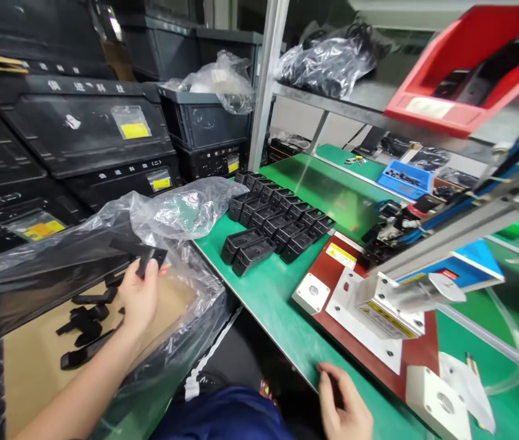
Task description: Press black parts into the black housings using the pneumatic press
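My left hand [140, 294] is raised over a plastic-lined cardboard box [34, 366] at the left and is closed on a black plastic part [148, 256]. More black parts [85, 327] lie on the box floor below it. My right hand [344, 403] rests on the front edge of the green table [268, 293], fingers curled around a small dark object that I cannot make out. Rows of black plastic housings [277, 223] stand on the table ahead.
A red base plate with white fixture blocks [369, 318] and a pneumatic press [428, 287] sit at the right. Black crates [80, 128] stack at the left, a metal post [266, 85] rises mid-frame, a red bin [465, 67] and a blue tray [403, 177] beyond.
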`<state>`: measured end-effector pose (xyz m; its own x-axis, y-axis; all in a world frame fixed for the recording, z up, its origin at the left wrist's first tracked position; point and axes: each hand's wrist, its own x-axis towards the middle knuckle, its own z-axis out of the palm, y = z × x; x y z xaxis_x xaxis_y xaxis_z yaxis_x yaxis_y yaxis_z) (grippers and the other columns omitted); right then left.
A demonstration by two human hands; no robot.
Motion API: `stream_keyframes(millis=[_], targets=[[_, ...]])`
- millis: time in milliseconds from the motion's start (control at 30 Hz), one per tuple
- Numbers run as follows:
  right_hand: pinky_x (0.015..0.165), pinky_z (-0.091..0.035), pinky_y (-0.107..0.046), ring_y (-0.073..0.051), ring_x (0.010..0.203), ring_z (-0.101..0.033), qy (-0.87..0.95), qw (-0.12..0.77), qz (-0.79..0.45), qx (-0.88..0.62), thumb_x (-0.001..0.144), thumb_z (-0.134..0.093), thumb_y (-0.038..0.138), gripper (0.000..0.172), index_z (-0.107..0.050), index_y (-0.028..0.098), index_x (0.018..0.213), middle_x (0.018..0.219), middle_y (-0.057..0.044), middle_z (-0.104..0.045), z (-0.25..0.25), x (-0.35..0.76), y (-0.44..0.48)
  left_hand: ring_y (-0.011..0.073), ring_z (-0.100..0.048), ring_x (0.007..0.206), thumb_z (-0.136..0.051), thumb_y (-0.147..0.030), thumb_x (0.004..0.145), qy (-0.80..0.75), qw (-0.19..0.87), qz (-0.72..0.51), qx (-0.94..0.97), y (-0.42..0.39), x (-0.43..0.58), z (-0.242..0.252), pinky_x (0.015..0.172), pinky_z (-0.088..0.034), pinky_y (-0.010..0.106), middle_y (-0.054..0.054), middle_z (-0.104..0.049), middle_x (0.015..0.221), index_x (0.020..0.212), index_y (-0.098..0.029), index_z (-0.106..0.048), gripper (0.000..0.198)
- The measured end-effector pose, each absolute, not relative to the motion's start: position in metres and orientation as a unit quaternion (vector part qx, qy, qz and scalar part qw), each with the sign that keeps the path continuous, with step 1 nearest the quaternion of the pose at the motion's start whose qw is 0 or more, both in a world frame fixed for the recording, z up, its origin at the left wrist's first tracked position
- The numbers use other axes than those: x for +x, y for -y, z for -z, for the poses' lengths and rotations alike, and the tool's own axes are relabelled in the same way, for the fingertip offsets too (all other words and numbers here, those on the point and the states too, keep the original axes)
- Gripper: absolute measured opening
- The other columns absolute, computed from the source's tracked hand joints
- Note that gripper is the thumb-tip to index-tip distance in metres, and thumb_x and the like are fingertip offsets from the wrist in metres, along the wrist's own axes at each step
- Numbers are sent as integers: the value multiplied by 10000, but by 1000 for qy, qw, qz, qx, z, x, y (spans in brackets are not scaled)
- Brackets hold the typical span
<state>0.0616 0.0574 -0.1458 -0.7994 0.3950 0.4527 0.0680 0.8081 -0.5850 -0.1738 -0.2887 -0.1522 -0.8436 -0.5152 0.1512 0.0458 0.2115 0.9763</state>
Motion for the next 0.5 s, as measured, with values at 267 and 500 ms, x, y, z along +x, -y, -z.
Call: stream_keyframes(millis=[267, 500], targets=[[870, -578, -381, -259, 1128, -620, 766, 235, -595, -61, 879, -610, 419, 624, -399, 237, 1437, 1322, -113, -582, 76, 40, -8, 268, -672, 940, -498, -430, 918, 715, 171, 526, -427, 119, -61, 102, 766, -589, 426, 80, -692, 1019, 1154, -328, -598, 275], [871, -584, -371, -246, 1060, -660, 748, 372, -523, -168, 882, -608, 396, 462, -497, 264, 1311, 1219, -83, -651, 63, 74, -51, 300, -547, 1204, -599, -383, 871, 638, 66, 526, -559, 61, -46, 76, 944, -542, 474, 131, -535, 1308, 1273, -313, -511, 417]])
